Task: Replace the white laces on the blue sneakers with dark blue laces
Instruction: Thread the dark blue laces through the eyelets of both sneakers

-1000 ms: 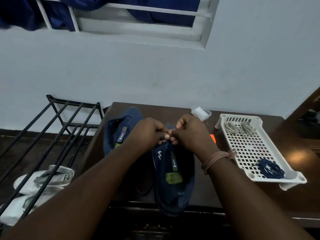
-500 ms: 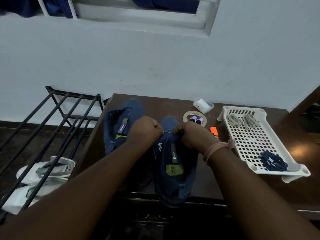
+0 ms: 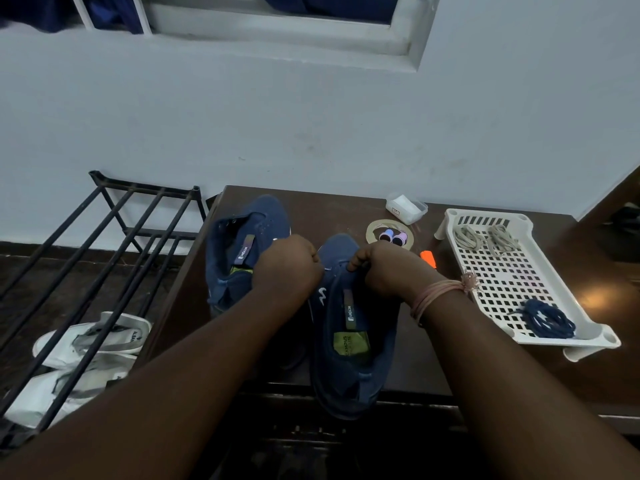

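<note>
Fingers of both hands curl tight over the near sneaker (image 3: 353, 327) on the counter (image 3: 426, 368), apparently pinching a lace; spare blue laces (image 3: 547, 318) lie right, nearer the right hand (image 3: 384, 268).

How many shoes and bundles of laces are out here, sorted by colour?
Blue sneakers: 2, the left one and the right one, on the table
White shoes: 2, under the rack
Pale lace bundles: 2, in the tray
Dark blue lace bundle: 1, in the tray
Total: 7
</note>
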Action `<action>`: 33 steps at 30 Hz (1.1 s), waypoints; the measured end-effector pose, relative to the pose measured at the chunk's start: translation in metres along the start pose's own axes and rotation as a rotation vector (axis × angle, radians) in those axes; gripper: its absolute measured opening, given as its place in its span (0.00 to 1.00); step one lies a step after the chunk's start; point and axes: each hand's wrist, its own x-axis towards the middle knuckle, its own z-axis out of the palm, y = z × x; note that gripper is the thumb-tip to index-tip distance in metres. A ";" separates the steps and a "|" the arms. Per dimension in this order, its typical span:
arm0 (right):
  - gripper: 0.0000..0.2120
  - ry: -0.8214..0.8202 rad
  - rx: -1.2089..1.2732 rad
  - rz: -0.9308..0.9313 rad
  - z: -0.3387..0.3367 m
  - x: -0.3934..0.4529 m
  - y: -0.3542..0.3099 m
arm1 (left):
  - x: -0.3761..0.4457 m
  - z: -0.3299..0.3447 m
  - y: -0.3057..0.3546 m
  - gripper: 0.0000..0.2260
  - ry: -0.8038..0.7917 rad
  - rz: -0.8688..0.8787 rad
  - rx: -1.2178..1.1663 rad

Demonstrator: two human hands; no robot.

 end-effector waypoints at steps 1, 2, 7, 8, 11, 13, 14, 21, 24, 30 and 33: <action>0.21 0.003 -0.003 0.001 0.000 0.000 0.000 | 0.000 0.001 0.000 0.07 -0.001 0.003 0.005; 0.21 0.003 -0.003 0.004 0.000 0.000 -0.001 | 0.000 0.002 -0.001 0.08 -0.004 0.004 0.000; 0.20 0.007 -0.007 0.008 0.000 -0.002 -0.001 | -0.003 0.002 0.002 0.12 0.017 0.006 -0.037; 0.21 0.005 -0.007 0.010 0.000 -0.002 -0.001 | -0.004 0.002 0.004 0.12 0.033 -0.002 -0.046; 0.21 -0.012 -0.014 0.016 -0.001 -0.002 -0.003 | -0.005 0.003 0.005 0.11 0.063 -0.003 -0.035; 0.20 -0.011 -0.025 0.015 -0.001 -0.002 -0.004 | -0.004 0.004 0.006 0.10 0.060 0.015 -0.005; 0.20 -0.010 -0.028 0.015 -0.001 -0.002 -0.004 | -0.004 0.004 0.006 0.09 0.057 0.023 0.000; 0.19 -0.037 -0.070 0.020 -0.002 -0.001 -0.011 | -0.010 0.018 0.005 0.11 0.039 0.087 -0.101; 0.17 -0.005 -0.082 0.007 0.000 -0.003 -0.009 | -0.013 0.025 0.011 0.21 -0.020 0.072 -0.026; 0.13 0.018 -0.084 -0.004 0.001 0.001 -0.004 | -0.027 0.011 0.041 0.29 -0.039 -0.053 0.200; 0.17 -0.017 -0.049 0.001 -0.004 0.003 -0.002 | -0.042 0.009 0.045 0.21 0.106 0.023 0.309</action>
